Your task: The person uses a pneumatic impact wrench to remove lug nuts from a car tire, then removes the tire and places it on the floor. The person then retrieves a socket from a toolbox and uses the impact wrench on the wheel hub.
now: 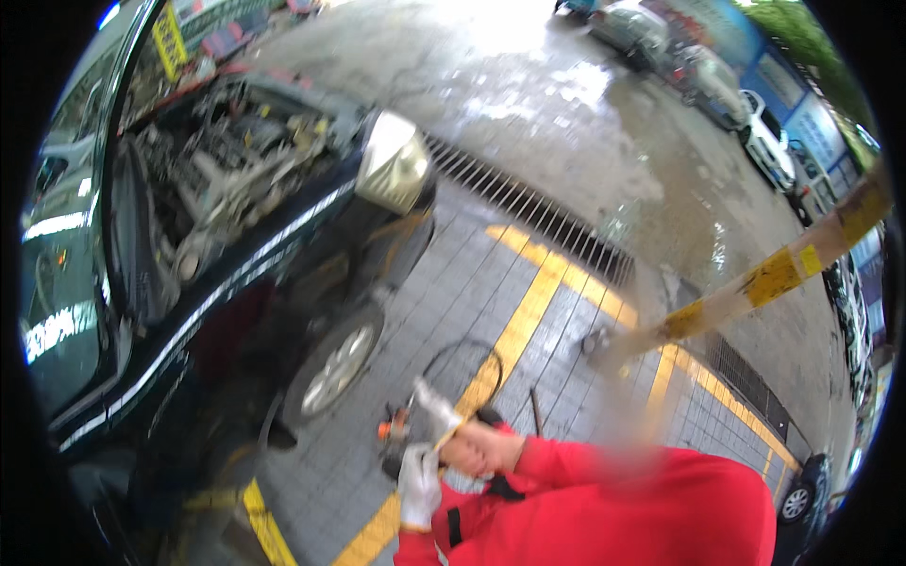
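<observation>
Both my hands are together low in the middle, in front of my red sleeves. A white work glove [436, 407] covers the front part of my right hand [477, 451], leaving the back of the hand and wrist bare. Inside the glove the right fingers are hidden. My left hand [419, 486], fully gloved in white, is closed at the cuff edge of that glove. Just beyond the hands, an orange and grey device [393, 426] rests on the floor, partly covered, its kind unclear. A thin black hose or cable [498, 363] lies looped beside it.
At the left stands a dark car [274, 311] with its engine bay [236, 156] exposed. A yellow-banded post [755, 283] slants across the right. Yellow lines [533, 297] mark the grey tiles, and a drain grate [528, 208] crosses beyond them. Parked cars [713, 85] line the far right.
</observation>
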Available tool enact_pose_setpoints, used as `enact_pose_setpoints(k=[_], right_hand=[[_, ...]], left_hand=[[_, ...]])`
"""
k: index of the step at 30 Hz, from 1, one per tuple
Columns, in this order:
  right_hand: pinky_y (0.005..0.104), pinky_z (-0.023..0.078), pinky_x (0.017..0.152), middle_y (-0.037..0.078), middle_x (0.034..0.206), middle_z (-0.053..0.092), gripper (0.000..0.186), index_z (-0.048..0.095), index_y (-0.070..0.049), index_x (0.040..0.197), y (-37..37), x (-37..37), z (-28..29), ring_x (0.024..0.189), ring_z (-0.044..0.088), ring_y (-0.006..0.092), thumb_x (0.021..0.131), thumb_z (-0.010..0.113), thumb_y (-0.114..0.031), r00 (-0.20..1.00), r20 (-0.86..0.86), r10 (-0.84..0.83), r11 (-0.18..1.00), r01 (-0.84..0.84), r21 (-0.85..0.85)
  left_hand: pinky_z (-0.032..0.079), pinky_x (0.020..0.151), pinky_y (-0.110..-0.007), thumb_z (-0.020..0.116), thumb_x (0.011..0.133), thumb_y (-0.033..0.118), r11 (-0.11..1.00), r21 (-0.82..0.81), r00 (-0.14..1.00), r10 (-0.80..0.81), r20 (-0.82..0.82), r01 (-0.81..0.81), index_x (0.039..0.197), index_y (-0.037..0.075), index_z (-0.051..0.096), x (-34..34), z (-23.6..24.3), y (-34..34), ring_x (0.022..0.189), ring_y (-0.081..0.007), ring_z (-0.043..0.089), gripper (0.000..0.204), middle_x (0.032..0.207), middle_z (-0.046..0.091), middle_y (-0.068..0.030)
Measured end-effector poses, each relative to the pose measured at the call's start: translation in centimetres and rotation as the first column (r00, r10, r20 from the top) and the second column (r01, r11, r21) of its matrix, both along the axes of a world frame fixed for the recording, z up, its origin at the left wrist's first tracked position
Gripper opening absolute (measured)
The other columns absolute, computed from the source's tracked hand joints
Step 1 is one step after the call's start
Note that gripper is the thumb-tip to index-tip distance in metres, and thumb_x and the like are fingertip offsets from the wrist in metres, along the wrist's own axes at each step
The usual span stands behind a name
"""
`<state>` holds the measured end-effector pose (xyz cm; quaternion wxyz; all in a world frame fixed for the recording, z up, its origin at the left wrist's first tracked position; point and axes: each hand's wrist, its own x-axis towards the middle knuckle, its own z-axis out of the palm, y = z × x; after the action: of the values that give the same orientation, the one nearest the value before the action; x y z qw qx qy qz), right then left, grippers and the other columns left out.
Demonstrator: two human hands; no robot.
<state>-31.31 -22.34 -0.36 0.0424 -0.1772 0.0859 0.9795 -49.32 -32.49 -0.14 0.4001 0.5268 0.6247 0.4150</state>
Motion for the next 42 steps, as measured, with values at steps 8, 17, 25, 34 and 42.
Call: enact_pose_setpoints(k=[8,17,25,34,42], right_hand=[[0.0347,0.057,0.088,0.0,0.119,0.072,0.035,0.067,-0.018,0.137,2.0,-7.1,-6.8,0.106,0.069,0.0171,0.102,0.062,-0.021,0.897,0.157,-0.413,0.694,0.198,0.693],[0.0395,0.051,0.107,0.007,0.123,0.074,0.053,0.07,-0.006,0.137,4.1,-3.8,-14.3,0.111,0.067,0.0203,0.108,0.064,-0.049,0.934,0.345,-0.092,0.893,-0.076,0.444],[0.0363,0.06,0.088,0.005,0.108,0.077,0.038,0.07,-0.008,0.137,6.0,-6.9,-38.5,0.09,0.073,0.0177,0.111,0.064,-0.034,0.794,0.438,-0.421,0.889,0.264,0.375],[0.0541,0.032,0.13,0.011,0.146,0.067,0.043,0.069,-0.018,0.139,3.3,-16.0,-69.8,0.146,0.055,0.0349,0.098,0.071,-0.032,0.722,0.605,-0.336,-0.845,-0.515,0.145],[0.0519,0.054,0.101,0.017,0.133,0.072,0.037,0.069,-0.015,0.132,2.2,-18.9,-83.7,0.12,0.068,0.038,0.104,0.058,-0.038,0.828,0.278,-0.487,-0.701,-0.56,0.442]], left_hand=[[0.053,0.071,-0.046,0.064,0.11,0.036,0.935,-0.304,0.963,-0.106,0.248,0.181,0.098,0.001,0.064,-0.6,2.6,1.1,0.08,-0.0363,0.07,0.037,0.087,0.069,-0.0183],[0.05,0.077,-0.055,0.066,0.11,0.035,0.951,-0.181,0.965,-0.232,0.12,0.251,0.092,0.002,0.062,6.2,-8.1,2.7,0.089,-0.0466,0.066,0.038,0.089,0.065,-0.0223],[0.052,0.072,-0.054,0.071,0.107,0.037,0.927,-0.215,0.951,-0.296,0.088,0.308,0.089,0.003,0.064,2.3,-29.2,4.6,0.084,-0.0476,0.068,0.039,0.085,0.066,-0.0217],[0.058,0.104,-0.051,0.07,0.101,0.041,0.767,-0.569,0.877,-0.017,-0.481,-0.297,0.148,0.014,0.063,-14.4,-71.4,11.5,0.124,-0.0404,0.073,0.055,0.136,0.074,-0.0218],[0.053,0.113,-0.053,0.069,0.101,0.034,0.77,-0.634,0.763,-0.368,-0.532,-0.072,0.155,0.011,0.055,-13.9,-80.3,15.8,0.134,-0.0459,0.065,0.06,0.146,0.066,-0.0265]])
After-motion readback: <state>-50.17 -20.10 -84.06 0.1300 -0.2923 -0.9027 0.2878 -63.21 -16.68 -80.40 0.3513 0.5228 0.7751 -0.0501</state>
